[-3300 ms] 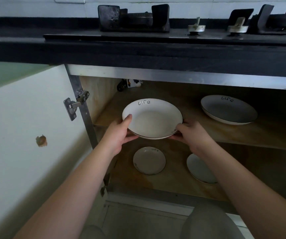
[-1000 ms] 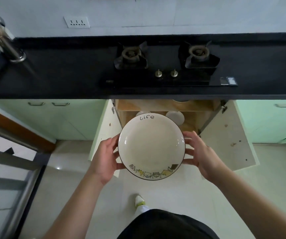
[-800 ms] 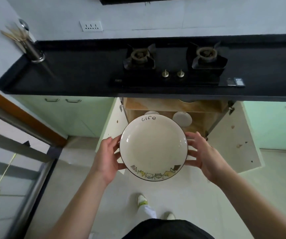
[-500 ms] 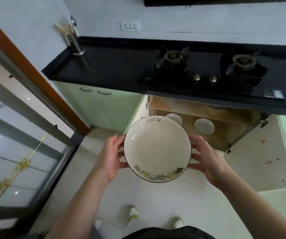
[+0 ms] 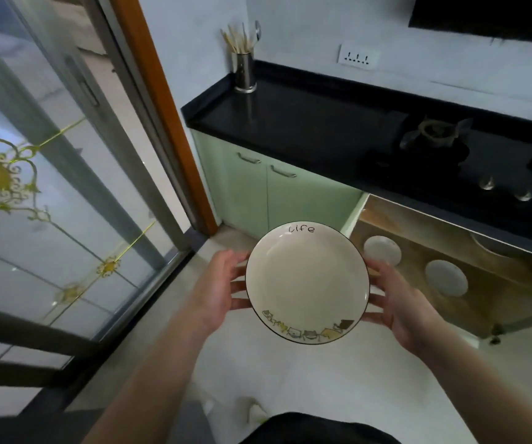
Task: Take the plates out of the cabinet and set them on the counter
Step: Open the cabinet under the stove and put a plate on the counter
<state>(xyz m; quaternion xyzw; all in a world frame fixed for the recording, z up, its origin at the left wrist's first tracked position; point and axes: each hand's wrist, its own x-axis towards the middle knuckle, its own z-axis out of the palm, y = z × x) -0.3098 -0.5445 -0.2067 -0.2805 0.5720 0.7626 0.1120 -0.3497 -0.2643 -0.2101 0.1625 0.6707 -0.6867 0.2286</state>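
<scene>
Plate up in the air, cream-coloured with a dark rim, "Life" written at its far edge and a row of little cartoon figures along the near edge. Left hand cups the left rim, fingers spread and curled under the edge, thumb near the top-left of the rim. Right hand takes the opposite side, fingers spread along the right rim, palm turned in toward the dish. Both forearms reach up from the bottom of the view, and the plate sits level between them, facing up, well clear of any surface.

Just beyond the right fingers, the open cabinet shows a wooden shelf with two small white plates lying side by side. Above those, a third plate's rim peeks out from under the counter edge. Beyond the plate's far edge, pale green cabinet doors with metal handles. Higher up runs the black counter; a gas burner and two knobs sit up and right of the right hand. At the counter's far left corner stands a metal utensil holder with chopsticks and a spoon. A white wall socket sits on the wall behind. Off beyond the left fingers, a glass sliding door with gold ornament and a brown frame.
</scene>
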